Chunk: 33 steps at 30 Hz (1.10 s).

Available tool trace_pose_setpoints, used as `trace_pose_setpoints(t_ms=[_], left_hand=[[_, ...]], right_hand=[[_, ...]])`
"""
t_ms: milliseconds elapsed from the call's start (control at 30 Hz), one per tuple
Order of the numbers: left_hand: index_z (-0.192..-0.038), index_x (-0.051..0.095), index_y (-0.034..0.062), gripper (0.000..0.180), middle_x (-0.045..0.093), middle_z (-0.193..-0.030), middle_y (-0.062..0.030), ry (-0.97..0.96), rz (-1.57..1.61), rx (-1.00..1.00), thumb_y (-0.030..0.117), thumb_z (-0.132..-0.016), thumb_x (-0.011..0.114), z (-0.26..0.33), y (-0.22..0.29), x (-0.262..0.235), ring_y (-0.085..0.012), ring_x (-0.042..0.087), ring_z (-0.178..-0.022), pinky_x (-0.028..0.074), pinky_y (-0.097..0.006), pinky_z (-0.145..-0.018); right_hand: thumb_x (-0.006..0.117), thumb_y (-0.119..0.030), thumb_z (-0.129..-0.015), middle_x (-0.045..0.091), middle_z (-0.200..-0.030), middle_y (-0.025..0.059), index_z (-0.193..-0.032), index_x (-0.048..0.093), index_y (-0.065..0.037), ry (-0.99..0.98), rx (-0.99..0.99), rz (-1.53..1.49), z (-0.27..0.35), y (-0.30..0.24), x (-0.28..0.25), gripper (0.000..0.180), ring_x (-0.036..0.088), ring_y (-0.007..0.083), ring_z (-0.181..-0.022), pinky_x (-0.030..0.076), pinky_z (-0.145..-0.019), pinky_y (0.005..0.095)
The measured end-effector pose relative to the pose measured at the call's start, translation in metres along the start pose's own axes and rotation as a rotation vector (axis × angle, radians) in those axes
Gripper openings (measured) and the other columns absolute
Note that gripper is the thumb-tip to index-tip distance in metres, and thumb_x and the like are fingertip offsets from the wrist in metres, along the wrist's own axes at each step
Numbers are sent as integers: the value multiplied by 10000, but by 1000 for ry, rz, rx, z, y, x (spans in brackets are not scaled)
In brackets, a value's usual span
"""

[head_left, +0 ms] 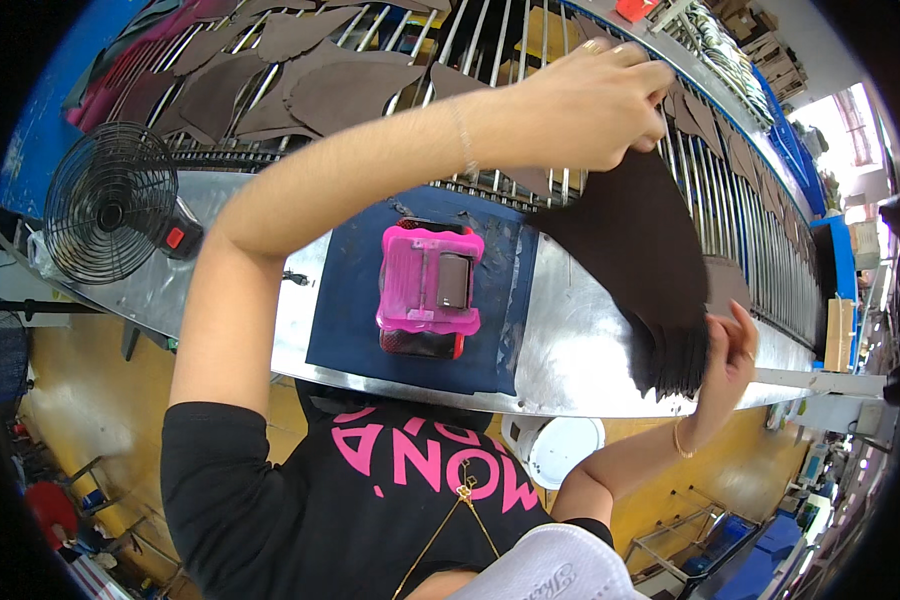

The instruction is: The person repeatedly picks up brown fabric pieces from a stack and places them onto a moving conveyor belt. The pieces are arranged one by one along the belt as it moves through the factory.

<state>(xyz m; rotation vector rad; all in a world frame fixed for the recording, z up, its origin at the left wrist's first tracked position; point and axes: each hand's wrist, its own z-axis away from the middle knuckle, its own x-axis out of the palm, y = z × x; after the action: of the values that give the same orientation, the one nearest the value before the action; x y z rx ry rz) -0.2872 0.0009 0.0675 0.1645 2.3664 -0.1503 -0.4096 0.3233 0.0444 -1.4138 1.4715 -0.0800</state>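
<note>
A stack of dark brown leather-like cut pieces (pixel 635 235) hangs over the right part of the metal table. My left hand (pixel 605 105), its arm stretched across to the right, is closed on the stack's upper end. At the lower end, where the layered edges fan out, my right hand (pixel 732 350) is closed with its fingers against the side of the pieces. A lighter brown piece (pixel 725 283) shows just behind the stack, beside the right fingers; whether that hand also touches it I cannot tell.
Metal bars of a rack (pixel 767 235) run along the far side, with flat brown pieces (pixel 355 90) lying on them. A pink holder (pixel 410 280) sits on a dark blue mat (pixel 350 350). To the left stands a black wire fan (pixel 110 205). Below the table edge is a white round lid (pixel 567 450).
</note>
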Motion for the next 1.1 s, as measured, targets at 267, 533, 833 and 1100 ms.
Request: trace_pose_setpoints(t_ms=[267,533,833,1100], left_hand=[[-648,676,56,207,528,-1065,-88,101,-386,209,207,-730,560,-43,-41,-29,-271,463,-1077,378,-462,-871],[-1196,541,115,481,422,-1246,-192,253,-241,-7,255,-762,692,-1,-80,-64,-393,410,-1165,345,-499,-982],[-1288,500,234,494,423,-1315,-107,100,-325,-378,325,-829,656,110,-86,-94,-312,429,-1198,358,-460,-986],[-1305,499,157,535,408,-1319,-115,44,-159,-536,232,-814,697,129,-74,-91,-293,446,-1178,376,-395,-988]], right_hand=[[592,-175,-909,554,-628,141,-841,543,54,-187,-143,240,-73,26,162,244,527,175,-528,408,-507,326],[486,-86,-957,608,-899,100,-1084,493,-14,-390,443,-898,-103,34,304,146,653,169,-628,558,-540,258],[511,-75,-936,577,-894,173,-1109,401,43,-338,803,-1038,-113,66,393,237,657,237,-681,579,-533,308],[697,-292,-855,521,-556,24,-900,387,-95,-83,303,-819,-83,25,237,370,397,51,-362,280,-316,196]])
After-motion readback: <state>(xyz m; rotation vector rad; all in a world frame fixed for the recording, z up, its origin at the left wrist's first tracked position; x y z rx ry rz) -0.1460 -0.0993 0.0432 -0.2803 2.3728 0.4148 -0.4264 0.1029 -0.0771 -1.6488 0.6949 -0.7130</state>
